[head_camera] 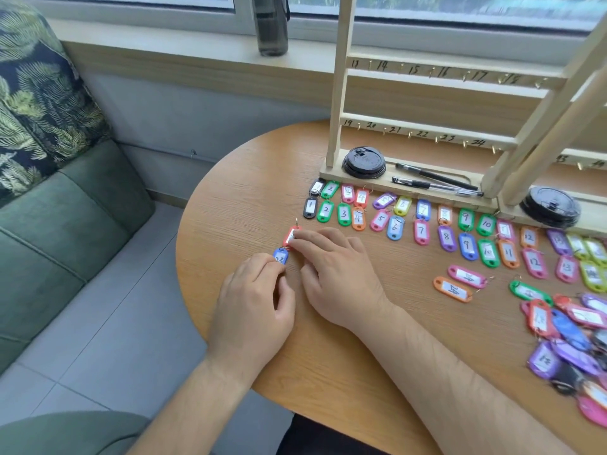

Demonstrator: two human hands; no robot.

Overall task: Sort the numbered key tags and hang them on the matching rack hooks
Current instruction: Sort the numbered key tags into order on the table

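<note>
A red key tag (290,235) and a blue key tag (281,256) lie end to end near the left edge of the round wooden table (249,178). My right hand (331,274) rests flat with its fingertips on the red tag. My left hand (256,300) pinches the lower end of the blue tag. Two rows of numbered tags (423,221) lie in order in front of the wooden hook rack (427,77). The rack's numbered hooks in view carry no tags.
A loose pile of unsorted tags (568,330) sits at the right edge, with a pink and an orange tag (453,289) just left of it. Two black lids (364,162) and two pens (433,182) lie on the rack base. A dark bottle (271,24) stands on the sill.
</note>
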